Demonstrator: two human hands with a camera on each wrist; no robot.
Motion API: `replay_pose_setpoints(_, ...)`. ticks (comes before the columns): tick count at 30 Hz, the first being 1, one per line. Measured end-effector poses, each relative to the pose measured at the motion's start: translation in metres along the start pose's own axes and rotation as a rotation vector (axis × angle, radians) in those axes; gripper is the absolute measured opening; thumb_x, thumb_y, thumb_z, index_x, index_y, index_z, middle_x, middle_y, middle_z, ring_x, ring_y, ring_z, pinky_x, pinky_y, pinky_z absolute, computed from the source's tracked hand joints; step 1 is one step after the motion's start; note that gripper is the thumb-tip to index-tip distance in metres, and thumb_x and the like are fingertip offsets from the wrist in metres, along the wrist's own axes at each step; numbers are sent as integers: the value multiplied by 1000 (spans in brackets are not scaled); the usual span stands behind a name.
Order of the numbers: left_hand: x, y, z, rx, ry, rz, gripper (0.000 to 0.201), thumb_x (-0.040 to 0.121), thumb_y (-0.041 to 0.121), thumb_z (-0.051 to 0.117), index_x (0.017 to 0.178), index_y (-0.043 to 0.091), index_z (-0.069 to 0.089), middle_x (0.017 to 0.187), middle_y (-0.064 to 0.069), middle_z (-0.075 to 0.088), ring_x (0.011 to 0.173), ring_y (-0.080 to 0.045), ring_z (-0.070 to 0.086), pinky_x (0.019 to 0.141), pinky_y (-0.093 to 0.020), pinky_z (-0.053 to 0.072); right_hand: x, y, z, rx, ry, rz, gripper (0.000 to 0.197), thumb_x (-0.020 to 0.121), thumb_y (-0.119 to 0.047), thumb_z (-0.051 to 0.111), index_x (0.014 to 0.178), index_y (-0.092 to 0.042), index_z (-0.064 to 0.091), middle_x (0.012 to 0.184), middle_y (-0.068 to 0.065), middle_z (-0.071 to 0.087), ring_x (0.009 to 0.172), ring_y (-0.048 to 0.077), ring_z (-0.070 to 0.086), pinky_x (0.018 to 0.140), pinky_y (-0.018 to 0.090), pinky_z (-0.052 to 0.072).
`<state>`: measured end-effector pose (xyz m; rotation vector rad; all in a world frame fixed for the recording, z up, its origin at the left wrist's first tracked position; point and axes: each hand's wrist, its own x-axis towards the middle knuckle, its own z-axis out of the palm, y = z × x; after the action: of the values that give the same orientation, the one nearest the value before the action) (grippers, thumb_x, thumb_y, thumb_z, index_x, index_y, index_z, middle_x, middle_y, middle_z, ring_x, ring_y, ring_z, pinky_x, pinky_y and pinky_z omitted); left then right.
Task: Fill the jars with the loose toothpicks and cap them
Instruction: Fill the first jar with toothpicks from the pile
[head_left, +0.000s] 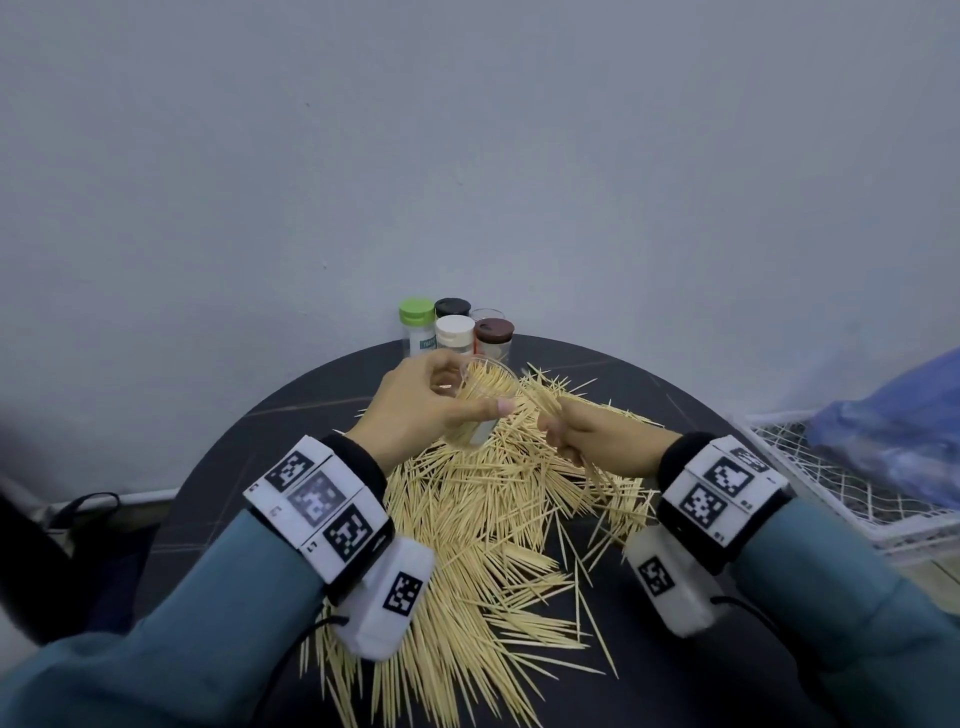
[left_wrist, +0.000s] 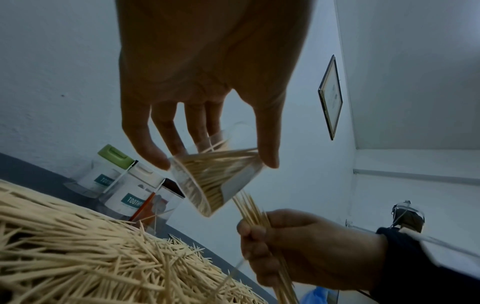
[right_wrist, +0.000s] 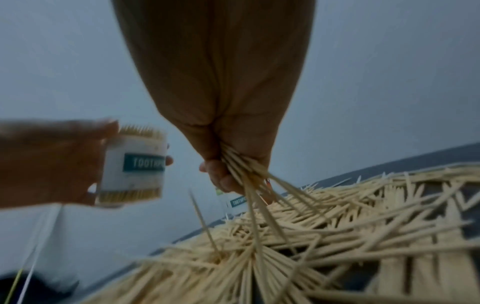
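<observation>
Head view: we saw our left hand (head_left: 415, 410) gripping an open jar (head_left: 480, 402), lifted above the table (head_left: 291, 415) and tilted toward the right, already quite full of toothpicks.
Right hand: our right hand (head_left: 597, 441) was closed around a bundle (left_wrist: 255, 214) of toothpicks, just beside the jar and a little below its mouth.
Pile: the loose pile (head_left: 467, 545) covered most of the table between our wrists.
Risk, spill: the jar leaned so much that, we judged, the toothpicks inside could slide out if we tilted it more.
Risk, entry: the bundle was spread like a fan in the right wrist view, so we thought some tips could catch the rim and fall back on the pile.
Risk, room: little space seemed left inside, so pushing hard could bend or break toothpicks, or stop the cap from closing later.
Other jars: a green-capped jar (head_left: 417, 325), a white-capped jar (head_left: 454, 332), a black-capped jar (head_left: 453, 307) and a brown-capped jar (head_left: 493, 338) stood close together at the far edge; behind them one more clear jar (head_left: 487, 313) seemed without cap.
Cap: we could not find the cap of the held jar.
Way: nothing stood between bundle and jar mouth.
Aside: a white basket (head_left: 810, 483) with a blue bag (head_left: 893, 426) stood right of the table.
</observation>
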<state>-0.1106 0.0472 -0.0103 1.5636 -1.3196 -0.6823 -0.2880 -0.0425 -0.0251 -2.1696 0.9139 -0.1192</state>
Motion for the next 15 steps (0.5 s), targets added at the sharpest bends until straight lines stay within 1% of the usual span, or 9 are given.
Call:
replay_pose_setpoints(1,0,0,0,2,-6,-8,72,53,50,78,116,21,61,109,5,62,102,-8,57,86,-24,43,2,1,-2,75,24,-13,19,101,-6,25,95,-16,40,71,-3,37,62,9,34,60,23,36)
replay_pose_setpoints(2,0,-1,1,6,-4,-15,64,58,45,80,113,22,59,106,8,60,99,-6,55,84,-23,41,3,0,-4,137,45,-22,19,101,-5,25,97,-15,41,69,-2,36,61,9,34,59,23,36)
replay_pose_setpoints(3,0,-1,1,10,-6,-24,57,62,40,81,110,23,57,102,10,58,96,-4,54,82,-22,40,4,1,-5,192,67,-32,19,102,-6,24,97,-13,42,67,-1,36,60,9,34,58,22,35)
replay_pose_setpoints(4,0,-2,2,16,-12,-30,54,64,37,81,110,24,56,100,12,56,94,-3,53,79,-21,40,6,1,-7,248,91,-43,20,102,-7,24,95,-13,42,67,-2,36,60,9,34,57,20,35)
replay_pose_setpoints(6,0,-3,3,42,-38,-25,55,65,36,81,113,22,58,99,13,56,93,-1,53,75,-18,43,9,3,-10,400,141,-70,23,103,-10,25,87,-15,41,67,-3,37,59,8,36,55,16,38)
replay_pose_setpoints(7,0,-4,4,56,-51,-24,57,65,36,81,115,21,59,100,13,57,93,-1,54,75,-16,43,11,3,-11,502,170,-83,23,103,-11,25,86,-16,40,68,-4,38,59,7,37,54,14,39)
replay_pose_setpoints(11,-1,-6,9,92,-92,-42,64,63,38,81,121,21,59,106,6,58,100,-9,56,76,-17,45,15,-7,-21,876,298,-173,25,102,-7,23,84,-15,39,67,-1,36,55,8,35,52,17,35)
replay_pose_setpoints(13,-1,-6,10,117,-112,-49,63,65,38,81,120,21,58,107,6,58,98,-8,56,74,-17,45,15,-17,-26,1016,345,-229,26,102,-5,23,83,-14,38,66,0,34,48,6,37,49,15,34)
replay_pose_setpoints(15,-1,-6,11,131,-124,-50,61,65,37,81,119,20,58,107,7,58,95,-5,55,71,-16,45,14,-26,-30,1090,382,-275,27,102,-4,22,82,-14,38,65,0,32,43,4,37,46,14,33)
